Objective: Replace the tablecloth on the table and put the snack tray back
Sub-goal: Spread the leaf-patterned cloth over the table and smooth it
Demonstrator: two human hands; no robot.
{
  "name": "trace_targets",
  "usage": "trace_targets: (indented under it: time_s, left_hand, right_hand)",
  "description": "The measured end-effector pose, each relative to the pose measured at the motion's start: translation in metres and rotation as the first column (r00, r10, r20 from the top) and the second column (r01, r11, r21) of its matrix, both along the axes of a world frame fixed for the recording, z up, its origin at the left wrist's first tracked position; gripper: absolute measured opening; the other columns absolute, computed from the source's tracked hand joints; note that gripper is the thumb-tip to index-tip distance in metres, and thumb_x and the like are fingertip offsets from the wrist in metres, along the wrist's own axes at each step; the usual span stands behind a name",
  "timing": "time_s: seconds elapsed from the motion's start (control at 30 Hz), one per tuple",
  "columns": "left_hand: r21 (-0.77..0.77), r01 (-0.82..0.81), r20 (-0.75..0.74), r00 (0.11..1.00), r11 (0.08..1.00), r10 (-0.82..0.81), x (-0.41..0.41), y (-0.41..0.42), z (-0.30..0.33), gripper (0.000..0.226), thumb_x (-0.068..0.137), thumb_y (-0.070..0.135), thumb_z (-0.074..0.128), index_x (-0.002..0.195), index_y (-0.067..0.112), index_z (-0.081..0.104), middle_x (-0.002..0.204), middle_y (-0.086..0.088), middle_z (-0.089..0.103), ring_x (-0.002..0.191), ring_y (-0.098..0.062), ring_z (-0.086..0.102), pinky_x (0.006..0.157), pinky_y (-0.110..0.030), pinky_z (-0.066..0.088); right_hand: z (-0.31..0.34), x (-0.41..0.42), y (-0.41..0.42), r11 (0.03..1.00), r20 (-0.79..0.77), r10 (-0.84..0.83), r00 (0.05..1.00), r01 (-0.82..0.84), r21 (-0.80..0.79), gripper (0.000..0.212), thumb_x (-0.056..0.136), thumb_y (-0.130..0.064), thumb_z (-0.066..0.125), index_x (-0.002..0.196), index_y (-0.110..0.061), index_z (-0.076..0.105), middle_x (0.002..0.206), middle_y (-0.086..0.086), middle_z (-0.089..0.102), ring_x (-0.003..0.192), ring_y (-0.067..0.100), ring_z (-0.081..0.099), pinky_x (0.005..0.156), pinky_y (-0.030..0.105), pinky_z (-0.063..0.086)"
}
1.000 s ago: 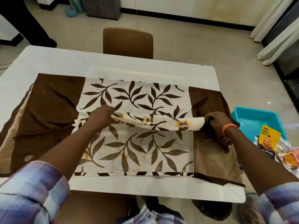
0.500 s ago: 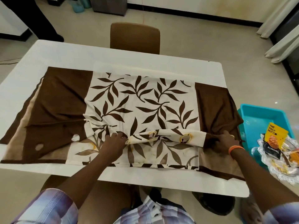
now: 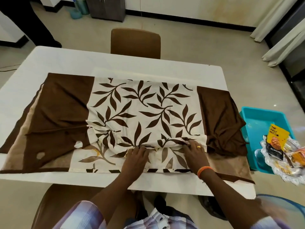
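Note:
A cream tablecloth [image 3: 148, 104] with brown leaf print and plain brown side panels lies folded on the white table [image 3: 66, 60]. Its upper layer is folded toward me, the folded edge bunched near the front. My left hand [image 3: 136, 157] and my right hand [image 3: 195, 150] rest side by side on that bunched edge, fingers pinching the fabric. A clear scalloped snack tray [image 3: 280, 169] with a yellow nut packet and other snacks sits off the table's right side, partly over a turquoise bin.
The turquoise plastic bin [image 3: 264, 116] stands beside the table on the right. A brown chair [image 3: 135, 41] is at the far side, another chair [image 3: 54, 204] at my near left. A person's dark legs [image 3: 38, 22] stand at the far left. Curtains hang far right.
Both hands drew the folded cloth edge toward me and moved closer together, from the panel's sides to its front centre. The ringed edge is now tucked under.

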State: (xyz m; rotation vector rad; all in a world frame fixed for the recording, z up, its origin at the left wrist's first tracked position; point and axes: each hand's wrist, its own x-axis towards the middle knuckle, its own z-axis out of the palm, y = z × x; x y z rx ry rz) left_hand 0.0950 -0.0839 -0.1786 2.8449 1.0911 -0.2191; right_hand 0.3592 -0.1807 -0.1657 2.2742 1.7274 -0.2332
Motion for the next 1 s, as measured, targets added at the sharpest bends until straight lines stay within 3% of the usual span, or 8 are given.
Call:
trace_targets:
  time_s: [0.1, 0.27, 0.4, 0.53, 0.63, 0.77, 0.87, 1.0]
  left_hand:
    - [-0.025, -0.084, -0.100, 0.992, 0.996, 0.082, 0.005, 0.020, 0.008, 0.061, 0.076, 0.024, 0.079, 0.130, 0.013, 0.053, 0.129, -0.011, 0.057, 0.111, -0.030, 0.058, 0.088, -0.043, 0.051]
    - [-0.040, -0.093, -0.168, 0.982, 0.995, 0.085, 0.011, 0.050, 0.013, 0.059, 0.080, 0.014, 0.074, 0.130, 0.013, 0.043, 0.121, -0.008, 0.057, 0.108, -0.027, 0.055, 0.090, -0.040, 0.047]
    - [-0.094, -0.062, -0.027, 0.998, 0.994, 0.060, 0.008, 0.059, 0.013, 0.043, 0.089, 0.010, 0.058, 0.129, 0.021, 0.046, 0.115, -0.002, 0.060, 0.104, -0.024, 0.055, 0.087, -0.039, 0.044]
    - [-0.208, -0.046, 0.174, 0.981, 0.977, 0.083, -0.015, 0.045, 0.010, 0.030, 0.086, 0.019, 0.062, 0.115, 0.028, 0.059, 0.101, 0.003, 0.065, 0.085, -0.018, 0.052, 0.073, -0.033, 0.041]
    - [-0.167, 0.032, 0.151, 0.988, 0.985, -0.006, -0.040, 0.024, -0.001, 0.021, 0.089, 0.027, 0.058, 0.110, 0.026, 0.061, 0.101, 0.003, 0.064, 0.086, -0.018, 0.052, 0.076, -0.034, 0.044]
    - [-0.026, 0.147, -0.015, 0.989, 0.989, -0.147, -0.043, 0.004, -0.010, 0.044, 0.087, 0.052, 0.057, 0.116, 0.019, 0.062, 0.117, -0.006, 0.063, 0.100, -0.027, 0.060, 0.082, -0.042, 0.051]
    - [0.017, 0.152, -0.056, 0.987, 0.988, -0.150, -0.035, 0.000, -0.010, 0.061, 0.076, 0.063, 0.068, 0.117, 0.018, 0.064, 0.123, -0.010, 0.062, 0.100, -0.029, 0.063, 0.080, -0.044, 0.054]
    - [0.030, 0.118, 0.026, 0.993, 0.993, -0.119, -0.030, 0.006, -0.006, 0.035, 0.075, 0.030, 0.080, 0.106, 0.020, 0.067, 0.113, -0.005, 0.065, 0.097, -0.026, 0.062, 0.078, -0.039, 0.054]
  right_hand:
    - [0.007, 0.007, 0.013, 0.992, 0.088, -0.126, 0.988, 0.128, -0.017, 0.039, 0.082, -0.012, 0.060, 0.121, -0.010, 0.061, 0.139, 0.024, 0.045, 0.131, 0.044, 0.041, 0.108, 0.060, 0.032]
    - [0.011, 0.017, 0.029, 0.994, 0.074, -0.097, 0.992, 0.100, -0.034, 0.024, 0.089, -0.017, 0.056, 0.109, -0.021, 0.068, 0.142, 0.017, 0.041, 0.134, 0.039, 0.033, 0.110, 0.057, 0.025]
    - [0.015, 0.016, 0.030, 0.974, -0.134, -0.176, 0.975, 0.192, 0.122, 0.021, 0.083, -0.026, 0.058, 0.100, -0.027, 0.070, 0.137, 0.010, 0.042, 0.131, 0.032, 0.030, 0.105, 0.051, 0.024]
    - [0.017, 0.014, -0.007, 0.918, -0.266, -0.077, 0.961, 0.173, 0.356, 0.028, 0.074, -0.037, 0.045, 0.087, -0.032, 0.070, 0.123, 0.007, 0.051, 0.118, 0.029, 0.037, 0.094, 0.046, 0.028]
    - [0.007, 0.010, -0.040, 0.967, -0.220, 0.063, 0.973, -0.005, 0.256, 0.038, 0.078, -0.052, 0.044, 0.103, -0.034, 0.067, 0.121, 0.004, 0.054, 0.116, 0.030, 0.049, 0.092, 0.049, 0.035]
    - [-0.009, 0.000, -0.049, 0.979, -0.100, 0.098, 0.990, -0.114, -0.167, 0.079, 0.076, -0.077, 0.041, 0.138, -0.029, 0.045, 0.146, 0.005, 0.041, 0.133, 0.031, 0.040, 0.106, 0.051, 0.028]
    - [-0.011, -0.007, -0.043, 0.982, -0.077, 0.067, 0.995, -0.079, -0.171, 0.060, 0.087, -0.062, 0.049, 0.137, -0.031, 0.044, 0.147, 0.005, 0.038, 0.133, 0.030, 0.039, 0.106, 0.048, 0.029]
    - [-0.004, -0.006, -0.031, 0.997, -0.155, 0.013, 0.988, -0.024, -0.070, 0.032, 0.093, -0.044, 0.051, 0.122, -0.032, 0.058, 0.127, -0.001, 0.051, 0.114, 0.024, 0.051, 0.092, 0.037, 0.034]
